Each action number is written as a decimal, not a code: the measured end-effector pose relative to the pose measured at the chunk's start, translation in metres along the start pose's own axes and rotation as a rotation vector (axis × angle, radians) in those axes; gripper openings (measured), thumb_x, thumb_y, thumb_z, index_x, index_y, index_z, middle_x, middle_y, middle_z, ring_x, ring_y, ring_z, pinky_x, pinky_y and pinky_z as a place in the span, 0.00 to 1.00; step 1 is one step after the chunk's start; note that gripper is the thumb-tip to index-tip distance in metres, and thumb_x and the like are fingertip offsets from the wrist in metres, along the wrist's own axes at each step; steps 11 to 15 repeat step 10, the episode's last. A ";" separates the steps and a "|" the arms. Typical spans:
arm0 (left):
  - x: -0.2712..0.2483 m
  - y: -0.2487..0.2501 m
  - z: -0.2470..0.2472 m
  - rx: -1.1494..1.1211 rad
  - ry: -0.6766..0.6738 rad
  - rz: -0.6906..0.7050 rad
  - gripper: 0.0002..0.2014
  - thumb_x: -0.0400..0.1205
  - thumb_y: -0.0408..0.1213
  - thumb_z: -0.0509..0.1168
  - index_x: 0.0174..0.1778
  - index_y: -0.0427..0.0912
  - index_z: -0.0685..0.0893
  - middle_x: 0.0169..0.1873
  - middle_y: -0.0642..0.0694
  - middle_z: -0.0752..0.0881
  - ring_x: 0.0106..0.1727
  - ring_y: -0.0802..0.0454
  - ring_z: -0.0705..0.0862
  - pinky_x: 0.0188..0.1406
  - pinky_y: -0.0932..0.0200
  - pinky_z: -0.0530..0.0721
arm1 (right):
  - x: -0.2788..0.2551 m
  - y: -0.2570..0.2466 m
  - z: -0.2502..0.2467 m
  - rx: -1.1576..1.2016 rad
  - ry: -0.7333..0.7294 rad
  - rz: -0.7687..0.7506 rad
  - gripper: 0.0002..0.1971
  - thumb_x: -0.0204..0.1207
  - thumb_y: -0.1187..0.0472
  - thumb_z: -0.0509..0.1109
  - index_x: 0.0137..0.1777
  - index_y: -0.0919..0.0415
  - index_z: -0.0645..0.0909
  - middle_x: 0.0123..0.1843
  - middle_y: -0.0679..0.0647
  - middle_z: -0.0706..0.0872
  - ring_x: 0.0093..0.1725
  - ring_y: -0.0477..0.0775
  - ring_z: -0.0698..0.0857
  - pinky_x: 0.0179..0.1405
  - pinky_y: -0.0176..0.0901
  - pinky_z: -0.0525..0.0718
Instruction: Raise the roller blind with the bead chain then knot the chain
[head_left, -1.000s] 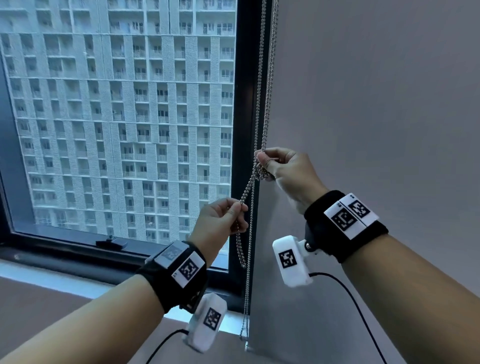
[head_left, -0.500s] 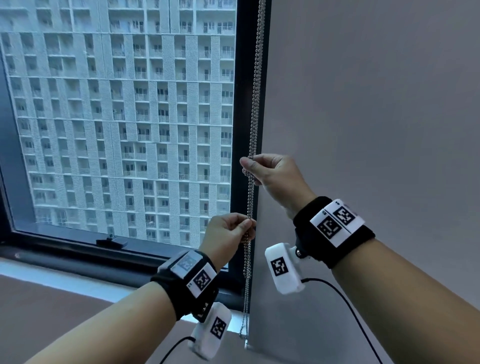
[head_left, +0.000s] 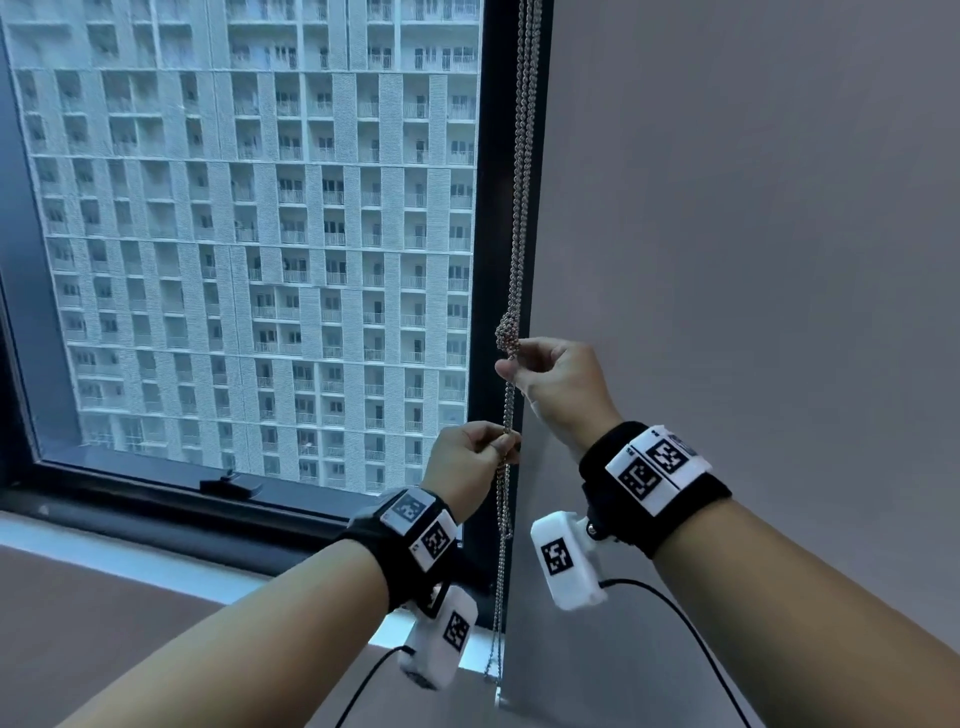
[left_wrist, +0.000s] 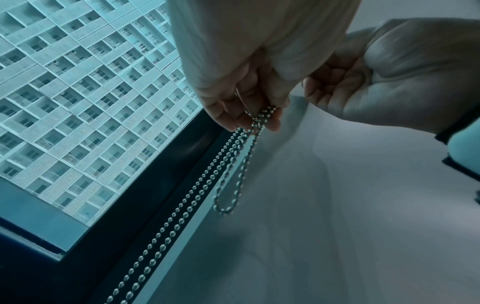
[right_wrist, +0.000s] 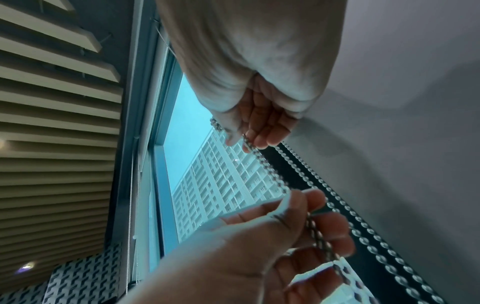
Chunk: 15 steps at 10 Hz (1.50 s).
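A metal bead chain (head_left: 521, 197) hangs doubled along the dark window frame (head_left: 488, 260). A small tight knot (head_left: 507, 338) sits in it at mid height. Just under the knot, my right hand (head_left: 511, 365) pinches the chain between thumb and fingers. Lower down, my left hand (head_left: 506, 445) pinches the strands, and the rest hangs slack to the sill. In the left wrist view the left hand (left_wrist: 255, 120) holds the chain (left_wrist: 233, 156), with a short loop dangling. In the right wrist view the right hand (right_wrist: 245, 139) holds the chain (right_wrist: 267, 170) taut down to the left hand (right_wrist: 301, 222).
A grey surface (head_left: 753, 260) fills the right side, with its lower edge near the sill (head_left: 156, 566). The window glass (head_left: 249, 234) shows a tall building outside. A small latch (head_left: 231, 486) sits on the lower frame. Camera cables hang under both wrists.
The loose loop between my hands has been drawn into a tight knot, which now shows above my right hand. Both hands have shifted slightly down along the chain.
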<state>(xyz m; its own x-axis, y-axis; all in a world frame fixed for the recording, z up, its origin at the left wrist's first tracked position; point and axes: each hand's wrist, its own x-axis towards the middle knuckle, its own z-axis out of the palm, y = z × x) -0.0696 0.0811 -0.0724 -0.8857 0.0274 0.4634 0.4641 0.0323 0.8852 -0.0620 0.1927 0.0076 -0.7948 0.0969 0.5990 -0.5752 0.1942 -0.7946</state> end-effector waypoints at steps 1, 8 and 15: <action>0.007 -0.006 0.000 0.051 -0.001 0.013 0.06 0.79 0.31 0.69 0.36 0.43 0.88 0.27 0.50 0.88 0.33 0.57 0.86 0.46 0.56 0.84 | 0.002 0.009 0.001 -0.028 0.022 0.037 0.06 0.70 0.68 0.80 0.42 0.58 0.87 0.37 0.48 0.88 0.39 0.44 0.86 0.45 0.32 0.84; 0.022 -0.028 -0.008 0.172 0.012 -0.018 0.07 0.76 0.39 0.73 0.46 0.40 0.89 0.35 0.50 0.87 0.37 0.58 0.84 0.46 0.60 0.83 | 0.002 0.033 0.003 -0.132 0.069 0.081 0.13 0.68 0.52 0.83 0.37 0.62 0.89 0.23 0.49 0.84 0.22 0.51 0.82 0.17 0.32 0.73; 0.018 -0.015 -0.025 0.276 0.034 -0.041 0.16 0.77 0.46 0.69 0.58 0.43 0.83 0.45 0.48 0.85 0.46 0.53 0.83 0.48 0.60 0.82 | 0.000 0.022 -0.004 -0.305 0.293 -0.123 0.19 0.71 0.44 0.72 0.28 0.58 0.81 0.21 0.45 0.80 0.22 0.46 0.77 0.29 0.42 0.79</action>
